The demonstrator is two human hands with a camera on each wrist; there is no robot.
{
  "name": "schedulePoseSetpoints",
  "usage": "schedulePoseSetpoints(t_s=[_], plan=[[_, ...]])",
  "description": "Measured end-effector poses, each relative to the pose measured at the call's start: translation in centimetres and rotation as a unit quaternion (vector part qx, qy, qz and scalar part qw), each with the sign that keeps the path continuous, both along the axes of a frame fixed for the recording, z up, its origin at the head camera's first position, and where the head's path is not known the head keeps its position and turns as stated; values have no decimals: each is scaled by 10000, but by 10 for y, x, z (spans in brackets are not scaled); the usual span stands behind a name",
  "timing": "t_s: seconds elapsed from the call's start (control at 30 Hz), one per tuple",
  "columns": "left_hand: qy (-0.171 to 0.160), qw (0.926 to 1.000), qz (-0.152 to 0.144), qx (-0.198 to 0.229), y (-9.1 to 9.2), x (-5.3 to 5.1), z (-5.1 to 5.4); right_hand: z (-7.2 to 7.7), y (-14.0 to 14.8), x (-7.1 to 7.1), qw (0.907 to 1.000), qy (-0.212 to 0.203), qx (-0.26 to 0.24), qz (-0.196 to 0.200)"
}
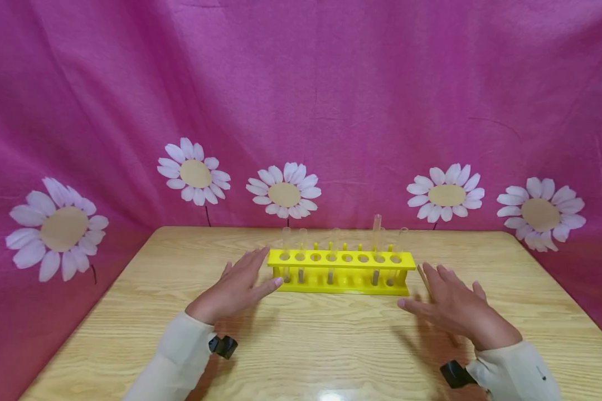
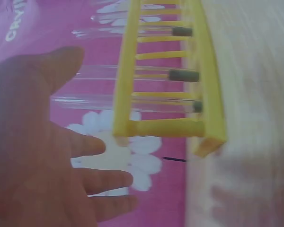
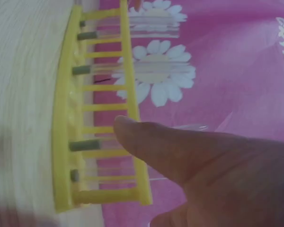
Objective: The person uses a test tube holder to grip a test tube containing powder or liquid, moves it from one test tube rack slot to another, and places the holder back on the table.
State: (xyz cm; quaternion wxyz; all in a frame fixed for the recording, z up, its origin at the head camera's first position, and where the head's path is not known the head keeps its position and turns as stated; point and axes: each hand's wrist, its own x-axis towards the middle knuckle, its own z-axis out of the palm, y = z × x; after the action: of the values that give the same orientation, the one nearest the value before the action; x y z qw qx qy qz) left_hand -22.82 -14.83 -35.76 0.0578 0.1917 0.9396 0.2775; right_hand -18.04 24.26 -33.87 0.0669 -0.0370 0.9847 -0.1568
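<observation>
A yellow test tube rack (image 1: 341,263) stands on the table with several clear test tubes in its holes. Dark grey matter fills the bottoms of the tubes, plain on one test tube (image 2: 184,75) in the left wrist view. One test tube (image 1: 377,228) toward the right rises higher than the others. My left hand (image 1: 233,291) is spread by the rack's left end, its thumb tip overlapping the rack; whether it touches cannot be told. Off the right end, my right hand (image 1: 454,306) has its fingers extended and holds nothing. A thin brown stick (image 1: 423,279) lies partly hidden beneath it.
The light wooden table (image 1: 326,345) reaches back to a magenta cloth (image 1: 341,111) printed with white daisies, which also hangs along both sides. Dark wrist cameras sit at both cuffs, the left wrist camera (image 1: 224,346) and the right wrist camera (image 1: 456,374).
</observation>
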Motion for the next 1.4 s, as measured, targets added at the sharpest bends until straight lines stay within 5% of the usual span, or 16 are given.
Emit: schedulePoseSetpoints(t_s=[0.43,0.6,0.77,1.0,1.23,1.4], plan=[[-701,9871,211,1423,-5,-22,-24,-20,22,-25,9951,-863,-461,-134],[-1101,9700,423,2128,-10,-35,-36,-27,29,-38,9910,-1180,-417,-480],[-1096,9569,467,2650,-12,-45,-43,-27,32,-50,9894,-1204,-325,-742],[-1379,9373,358,3182,-8,-50,-47,-25,34,-53,9872,-1178,-394,-997],[-1647,9052,174,3915,-2,-51,-51,-26,37,-48,9905,-967,-299,-931],[-1616,8903,65,4257,-2,-52,-57,-28,39,-49,9906,-951,-276,-943]])
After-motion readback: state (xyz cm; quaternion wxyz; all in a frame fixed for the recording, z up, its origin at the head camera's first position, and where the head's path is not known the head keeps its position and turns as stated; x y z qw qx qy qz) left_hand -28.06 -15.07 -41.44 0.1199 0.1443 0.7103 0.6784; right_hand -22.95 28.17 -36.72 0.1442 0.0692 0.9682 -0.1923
